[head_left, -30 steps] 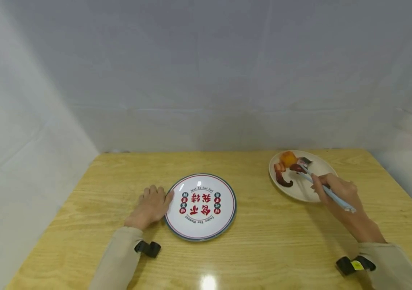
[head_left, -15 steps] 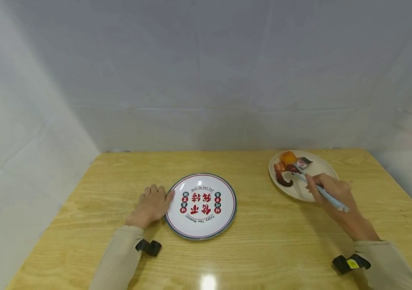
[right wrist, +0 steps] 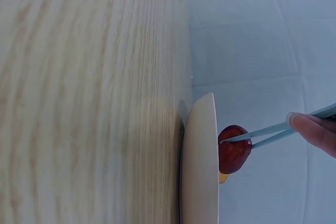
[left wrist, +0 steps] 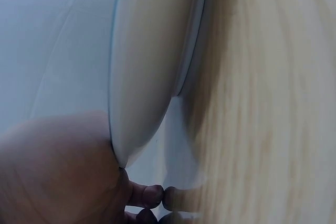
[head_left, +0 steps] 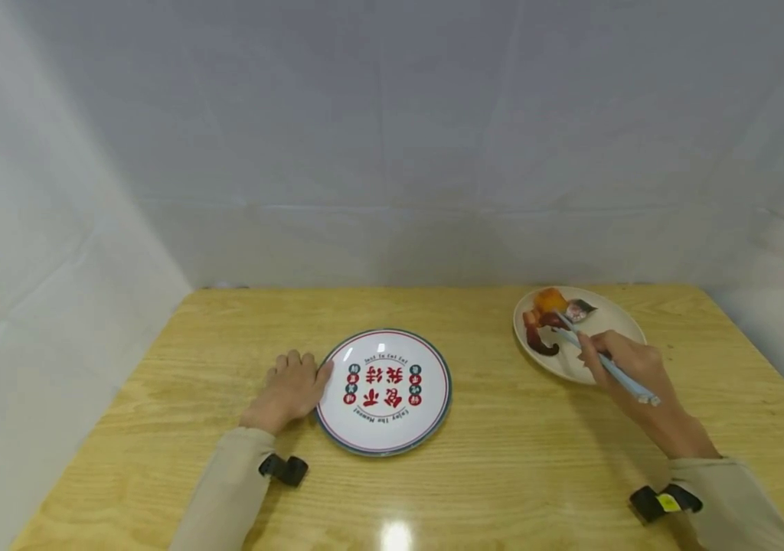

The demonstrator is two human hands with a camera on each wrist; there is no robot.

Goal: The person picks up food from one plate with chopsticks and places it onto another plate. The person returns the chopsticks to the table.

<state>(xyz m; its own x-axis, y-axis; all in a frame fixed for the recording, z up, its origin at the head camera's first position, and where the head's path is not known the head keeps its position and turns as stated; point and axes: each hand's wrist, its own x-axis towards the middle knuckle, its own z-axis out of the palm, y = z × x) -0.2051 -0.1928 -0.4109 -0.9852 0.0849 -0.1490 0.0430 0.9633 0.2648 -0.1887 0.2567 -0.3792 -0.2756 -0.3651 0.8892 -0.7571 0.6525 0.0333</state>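
In the head view my right hand (head_left: pixel 633 375) holds a pair of light blue chopsticks (head_left: pixel 612 367). Their tips are at a glossy dark red food piece (head_left: pixel 553 321) over the cream plate (head_left: pixel 612 317); in the right wrist view this dark red piece (right wrist: pixel 233 153) sits between the tips, by the rim. Around it lie an orange chunk (head_left: pixel 550 299), a dark curled piece (head_left: pixel 540 344) and a grey-and-pink piece with dark skin (head_left: pixel 579 309). My left hand (head_left: pixel 289 390) rests on the table, thumb on the rim of a white plate (head_left: pixel 383 440) with red characters.
Both plates stand on a wooden table (head_left: pixel 488 474), the cream one near its back edge at the right. Pale sheeting (head_left: pixel 378 191) rises behind the table and at both sides. Each wrist carries a small black camera.
The chopstick tips and the dark red piece have shifted slightly left, closer to the orange chunk. My right hand has moved a little left too. My left hand stays at the white plate.
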